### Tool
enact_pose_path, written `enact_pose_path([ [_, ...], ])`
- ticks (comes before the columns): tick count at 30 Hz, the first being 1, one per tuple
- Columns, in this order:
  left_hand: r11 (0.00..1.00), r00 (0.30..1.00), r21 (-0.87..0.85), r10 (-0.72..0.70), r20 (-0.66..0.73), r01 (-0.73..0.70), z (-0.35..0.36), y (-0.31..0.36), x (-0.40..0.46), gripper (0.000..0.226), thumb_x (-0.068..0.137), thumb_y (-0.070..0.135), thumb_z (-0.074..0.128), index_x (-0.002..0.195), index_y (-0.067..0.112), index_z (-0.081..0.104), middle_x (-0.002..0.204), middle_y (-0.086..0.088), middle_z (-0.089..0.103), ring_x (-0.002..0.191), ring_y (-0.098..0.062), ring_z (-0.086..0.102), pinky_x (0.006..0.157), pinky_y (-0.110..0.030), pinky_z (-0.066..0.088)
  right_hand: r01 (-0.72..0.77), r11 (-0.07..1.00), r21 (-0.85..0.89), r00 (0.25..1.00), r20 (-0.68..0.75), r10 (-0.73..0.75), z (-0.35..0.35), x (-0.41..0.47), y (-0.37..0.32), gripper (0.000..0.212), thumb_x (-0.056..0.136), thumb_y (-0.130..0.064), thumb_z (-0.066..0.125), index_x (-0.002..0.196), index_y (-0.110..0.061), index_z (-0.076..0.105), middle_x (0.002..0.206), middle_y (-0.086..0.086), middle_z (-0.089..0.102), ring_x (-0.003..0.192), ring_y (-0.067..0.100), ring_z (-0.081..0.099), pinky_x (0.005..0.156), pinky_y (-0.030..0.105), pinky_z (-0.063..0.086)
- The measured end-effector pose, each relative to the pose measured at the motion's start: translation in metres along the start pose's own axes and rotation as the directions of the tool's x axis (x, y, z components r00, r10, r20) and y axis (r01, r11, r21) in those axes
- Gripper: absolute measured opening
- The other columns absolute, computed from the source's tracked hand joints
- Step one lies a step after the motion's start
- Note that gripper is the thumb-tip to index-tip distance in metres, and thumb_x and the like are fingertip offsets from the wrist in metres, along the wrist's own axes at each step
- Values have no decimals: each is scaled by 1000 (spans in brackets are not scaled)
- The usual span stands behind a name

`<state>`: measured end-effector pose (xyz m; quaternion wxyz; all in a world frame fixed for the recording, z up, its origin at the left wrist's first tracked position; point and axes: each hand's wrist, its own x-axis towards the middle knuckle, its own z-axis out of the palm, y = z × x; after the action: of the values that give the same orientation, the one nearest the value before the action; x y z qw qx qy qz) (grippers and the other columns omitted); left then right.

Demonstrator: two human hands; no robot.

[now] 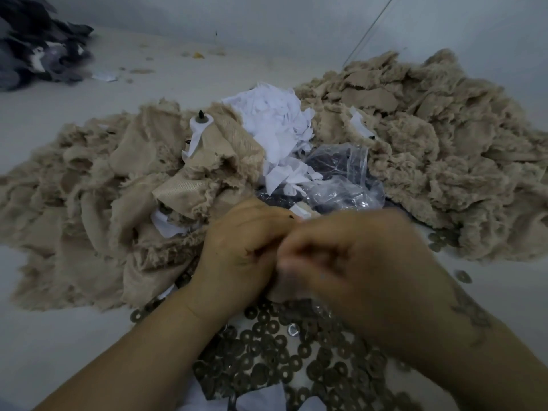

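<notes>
At frame centre a beige scrap [280, 289] is pinched by the curled left hand [246, 250]. The right hand [355, 262] is blurred, so its grip cannot be told. Rings [267, 354] are heaped below.

Beige fabric scraps [415, 137], white shreds [275, 126], dark bronze washers [267, 351].

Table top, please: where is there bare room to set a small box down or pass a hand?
Bare table lies near-left, in front of the left beige pile; a strip runs between that pile and the dark fabric heap. A smaller patch lies far right, in front of the right beige pile. Crowded middle: white scraps, plastic bag, metal rings.
</notes>
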<state>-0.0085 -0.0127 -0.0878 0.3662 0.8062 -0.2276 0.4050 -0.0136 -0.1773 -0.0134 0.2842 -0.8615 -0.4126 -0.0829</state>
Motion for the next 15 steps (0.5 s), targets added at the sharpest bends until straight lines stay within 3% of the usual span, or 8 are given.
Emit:
enact_pose_path([
  [2, 999, 999, -37, 17, 30, -16, 1, 1, 0, 10, 88, 5, 67, 89, 0, 77, 94, -1, 72, 84, -18, 67, 79, -31, 53, -70, 997, 43, 920, -383, 81, -2, -1, 18, 5, 81, -23, 74, 84, -25, 78, 74, -16, 70, 66, 0, 64, 63, 10, 50],
  [4, 999, 999, -41, 25, 39, -23, 3, 4, 1, 6, 86, 2, 72, 89, -1, 76, 91, -4, 74, 83, -19, 68, 77, -32, 54, -123, 989, 82, 863, -483, 147, 5, 6, 28, 7, 80, -15, 80, 86, -19, 79, 76, -11, 72, 71, 4, 67, 64, 14, 55],
  [7, 999, 999, -41, -9, 52, 11, 2, 7, -1, 8, 84, 6, 75, 88, -1, 76, 88, -3, 74, 81, -14, 67, 77, -25, 54, -199, 953, 227, 861, -425, 280, 20, 10, 41, 13, 77, -9, 83, 84, -20, 81, 75, -19, 72, 72, -1, 69, 67, 14, 56],
  [11, 987, 986, -13, -161, -36, 161, 0, 12, 2, 17, 80, 19, 73, 83, 3, 66, 86, 12, 61, 84, 11, 59, 75, -2, 43, -219, 919, 329, 884, -331, 330, 24, 10, 46, 16, 78, -10, 82, 86, -23, 81, 81, -26, 70, 73, -6, 69, 72, 16, 57],
  [15, 990, 990, 9, -138, -37, 138, -1, 10, 0, 19, 81, 21, 72, 76, 3, 69, 78, 0, 70, 74, -5, 62, 69, -12, 48, -208, 925, 319, 904, -298, 306, 22, 10, 45, 16, 80, -10, 79, 89, -24, 81, 81, -25, 70, 76, -7, 69, 74, 12, 55],
])
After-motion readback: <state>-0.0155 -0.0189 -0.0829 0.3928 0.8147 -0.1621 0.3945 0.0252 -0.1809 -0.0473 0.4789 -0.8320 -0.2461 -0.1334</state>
